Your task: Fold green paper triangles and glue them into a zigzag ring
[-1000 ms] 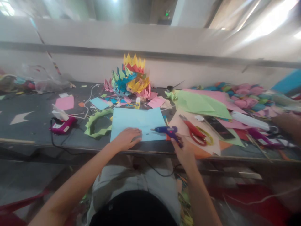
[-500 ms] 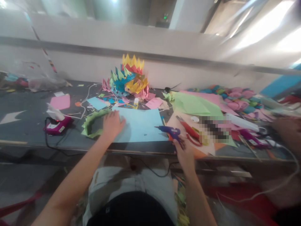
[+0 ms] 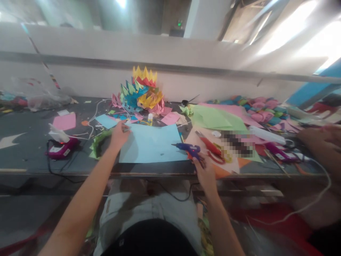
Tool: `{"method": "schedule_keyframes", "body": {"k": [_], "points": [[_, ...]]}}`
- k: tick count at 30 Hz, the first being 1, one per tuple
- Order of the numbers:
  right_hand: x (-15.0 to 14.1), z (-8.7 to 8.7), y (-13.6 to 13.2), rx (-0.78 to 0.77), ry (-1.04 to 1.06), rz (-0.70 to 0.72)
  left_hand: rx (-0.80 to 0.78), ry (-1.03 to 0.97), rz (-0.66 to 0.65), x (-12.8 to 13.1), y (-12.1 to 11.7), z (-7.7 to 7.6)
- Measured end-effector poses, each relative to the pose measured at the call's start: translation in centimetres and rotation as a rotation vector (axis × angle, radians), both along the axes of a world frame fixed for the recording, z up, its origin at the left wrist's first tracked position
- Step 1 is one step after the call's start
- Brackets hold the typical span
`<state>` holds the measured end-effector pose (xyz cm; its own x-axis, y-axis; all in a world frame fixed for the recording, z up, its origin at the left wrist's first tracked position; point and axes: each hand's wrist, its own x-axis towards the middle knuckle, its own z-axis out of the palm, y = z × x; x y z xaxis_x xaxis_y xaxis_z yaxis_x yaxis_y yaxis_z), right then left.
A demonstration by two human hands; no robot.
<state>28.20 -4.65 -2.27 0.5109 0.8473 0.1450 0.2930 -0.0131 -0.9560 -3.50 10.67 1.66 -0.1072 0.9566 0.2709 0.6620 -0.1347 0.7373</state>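
Observation:
A sheet of light blue paper (image 3: 151, 142) lies flat near the table's front edge. My left hand (image 3: 119, 134) is at its upper left corner, fingers slightly bent and thumb apart; nothing can be made out in them. Just left of that hand, and partly hidden by it, stands a green folded-paper crown (image 3: 96, 147). My right hand (image 3: 204, 167) grips a purple hot glue gun (image 3: 190, 147), whose nozzle points left over the blue sheet. Red-handled scissors (image 3: 211, 146) rest on pale paper to the right of the gun.
Colourful paper crowns (image 3: 144, 94) are stacked at the back. A magenta device (image 3: 62, 147) with a cord sits on the left. Green paper sheets (image 3: 215, 117) lie at the right, before a pile of coloured pieces (image 3: 263, 110). Another person's hand (image 3: 317, 140) is at the far right.
My left hand has shifted left, from resting flat on the blue sheet to its upper left corner, fingers now more bent. The glue gun stays in my right hand. The view has shifted slightly.

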Motion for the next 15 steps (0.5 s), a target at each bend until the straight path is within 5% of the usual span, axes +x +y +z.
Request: {"method": "schedule_keyframes", "body": {"k": [8,15], "points": [[-0.2,0.0,-0.2,0.034,0.017,-0.009,0.580,-0.174,-0.062,1.1,-1.6,-0.8],[0.0,-0.3,-0.6,0.141,0.210,-0.070,0.801,-0.118,-0.210,2.2,-3.2,3.7]]}}
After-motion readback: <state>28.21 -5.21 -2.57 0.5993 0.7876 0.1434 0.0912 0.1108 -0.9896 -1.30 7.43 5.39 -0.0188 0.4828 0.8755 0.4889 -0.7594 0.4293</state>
